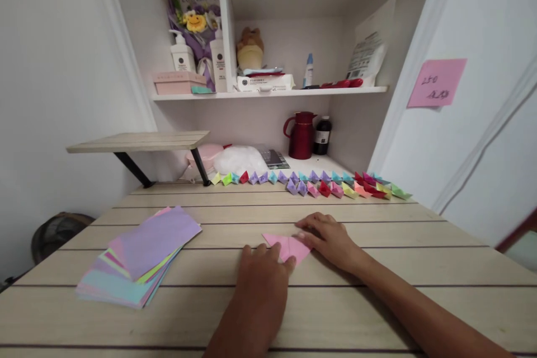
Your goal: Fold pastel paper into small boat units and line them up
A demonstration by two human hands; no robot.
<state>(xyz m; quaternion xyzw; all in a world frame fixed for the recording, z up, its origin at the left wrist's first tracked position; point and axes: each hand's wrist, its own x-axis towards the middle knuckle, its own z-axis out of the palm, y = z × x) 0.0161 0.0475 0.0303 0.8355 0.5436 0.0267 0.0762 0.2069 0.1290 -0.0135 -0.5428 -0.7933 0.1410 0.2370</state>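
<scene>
A pink sheet of paper, folded into a triangle, lies on the table between my two hands. My left hand is at its near left side, fingers bent and closed on the edge with the thumb on top. At the right corner, my right hand grips the paper between thumb and curled fingers. Farther back, small folded paper boats in many colours stand in rows along the table's rear edge. To the left lies a fanned stack of coloured paper sheets, with a purple one on top.
A small raised wooden shelf on black legs stands at the back left. Behind the boats are a dark red jug, a dark bottle and a white plastic bag. A pink note sticks to the right wall.
</scene>
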